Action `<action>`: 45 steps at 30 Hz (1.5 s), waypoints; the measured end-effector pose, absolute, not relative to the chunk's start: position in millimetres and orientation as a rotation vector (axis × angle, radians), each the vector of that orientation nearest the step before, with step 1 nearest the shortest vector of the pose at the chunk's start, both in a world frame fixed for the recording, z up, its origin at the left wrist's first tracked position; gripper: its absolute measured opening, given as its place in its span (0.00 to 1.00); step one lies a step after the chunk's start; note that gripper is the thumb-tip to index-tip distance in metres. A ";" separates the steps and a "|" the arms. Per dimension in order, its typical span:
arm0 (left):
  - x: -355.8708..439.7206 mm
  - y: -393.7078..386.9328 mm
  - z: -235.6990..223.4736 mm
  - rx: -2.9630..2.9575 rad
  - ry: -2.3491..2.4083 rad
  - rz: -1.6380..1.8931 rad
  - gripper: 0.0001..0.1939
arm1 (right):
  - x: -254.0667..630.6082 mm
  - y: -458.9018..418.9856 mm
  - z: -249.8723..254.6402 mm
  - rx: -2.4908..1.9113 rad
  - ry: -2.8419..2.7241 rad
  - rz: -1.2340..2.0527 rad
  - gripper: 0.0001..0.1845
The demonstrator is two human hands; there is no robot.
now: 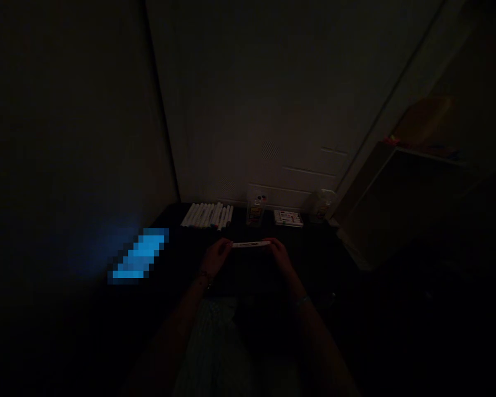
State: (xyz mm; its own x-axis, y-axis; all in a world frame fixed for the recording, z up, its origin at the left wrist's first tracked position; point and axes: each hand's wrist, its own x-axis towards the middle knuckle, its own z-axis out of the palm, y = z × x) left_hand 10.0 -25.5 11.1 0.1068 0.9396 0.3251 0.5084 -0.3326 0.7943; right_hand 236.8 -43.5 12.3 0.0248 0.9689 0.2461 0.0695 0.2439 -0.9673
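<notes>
A white marker [251, 244] is stretched level between my two hands over the dark table. My left hand [215, 257] pinches its left end, and my right hand [279, 255] pinches the right end. Behind my left hand, several white markers [206, 215] lie side by side in a row. A clear plastic case [256, 209] stands upright beyond the held marker, with a few dark-tipped items in it. To its right sits a flat pack [288, 218] holding more white markers. The room is very dim, so fine detail is lost.
A blurred, glowing blue screen [139, 256] is at the table's left side. A translucent container [323, 205] stands at the back right against the wall. The dark table [314, 253] meets a shelf unit [380, 187] on the right, with an orange-yellow item [427, 121] on top.
</notes>
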 end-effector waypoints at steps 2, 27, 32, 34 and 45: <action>9.9 -25.7 11.2 1.897 1.414 1.148 0.18 | 236.4 -44.3 13.2 -1.075 -1.348 0.973 0.14; 9.2 -23.0 7.7 1.891 1.408 1.149 0.18 | 238.3 -36.8 4.2 -1.033 -1.369 0.936 0.13; 9.8 -24.8 9.6 1.890 1.412 1.139 0.19 | 238.2 -39.9 6.4 -1.012 -1.362 0.948 0.14; 9.8 -25.4 11.0 1.893 1.413 1.141 0.18 | 238.1 -40.5 7.1 -1.011 -1.363 0.949 0.14; 9.5 -23.2 7.9 1.881 1.400 1.143 0.18 | 236.1 -41.8 9.8 -1.080 -1.372 0.945 0.16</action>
